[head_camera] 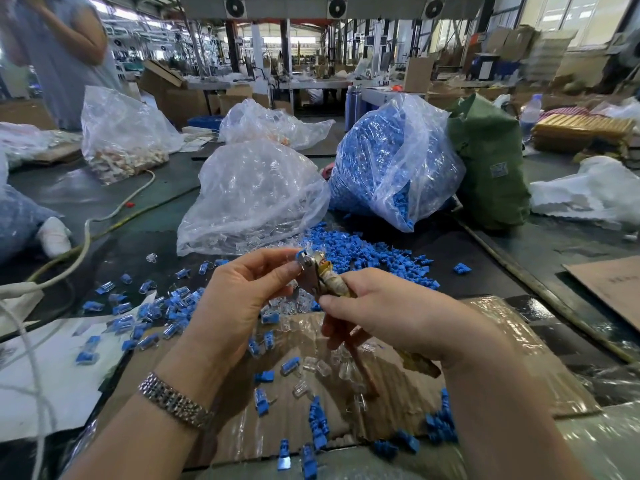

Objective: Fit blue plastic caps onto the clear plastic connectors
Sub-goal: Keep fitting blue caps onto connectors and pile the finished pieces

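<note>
- The left hand (242,292) pinches a blue cap (300,254) with a clear connector at its fingertips, its grip clamped on the piece
- The right hand (388,317) has its grip clamped round a pair of pliers (323,277) with tape-wrapped handles; the metal nose touches the cap
- Both hands are above the sheet of cardboard (502,341) on the table (145,216)
- Loose clear connectors (320,367) and blue caps lie on the cardboard
- Behind the cardboard stand a bag of clear connectors (252,192) and, right of it, a bag of blue caps (381,150)
- Left of the cardboard lie finished capped connectors (173,306)
</note>
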The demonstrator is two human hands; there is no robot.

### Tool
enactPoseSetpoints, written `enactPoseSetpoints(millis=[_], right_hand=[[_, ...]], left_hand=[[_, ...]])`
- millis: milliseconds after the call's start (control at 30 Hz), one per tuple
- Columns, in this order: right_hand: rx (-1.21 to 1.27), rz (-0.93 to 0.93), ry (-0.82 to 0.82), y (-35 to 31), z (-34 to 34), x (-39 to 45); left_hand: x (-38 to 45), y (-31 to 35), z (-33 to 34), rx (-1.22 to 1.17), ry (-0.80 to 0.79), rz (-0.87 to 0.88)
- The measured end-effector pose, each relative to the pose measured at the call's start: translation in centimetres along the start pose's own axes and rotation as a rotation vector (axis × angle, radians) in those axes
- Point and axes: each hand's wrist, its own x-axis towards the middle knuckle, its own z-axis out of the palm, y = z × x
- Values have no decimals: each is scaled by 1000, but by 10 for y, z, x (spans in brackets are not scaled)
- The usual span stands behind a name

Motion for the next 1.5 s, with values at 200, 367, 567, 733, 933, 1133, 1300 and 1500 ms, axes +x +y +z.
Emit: enactPoseSetpoints(millis=[200, 367, 567, 733, 933, 1133, 1300, 1500], right_hand=[[-71, 6, 28, 1, 5, 2], [-123, 15, 49, 1, 5, 3], [-86, 44, 44, 4, -1, 0], [-224, 124, 281, 22, -22, 1], [-550, 371, 313, 40, -18, 13], [-632, 428, 333, 44, -15, 20], [-671, 311, 378, 42, -13, 21], [-790, 105, 276, 34, -2, 33]], left_hand=[[-1, -2, 0, 99, -17, 46], [-4, -3, 0, 201, 2, 87], [-3, 1, 4, 252, 16, 126], [-1, 5, -10, 417, 83, 165], [-6, 2, -10, 1179, 168, 113], [-12, -4, 6, 1282, -6, 206], [-12, -12, 23, 1327, -241, 145], [-11, -13, 26, 1323, -249, 181]])
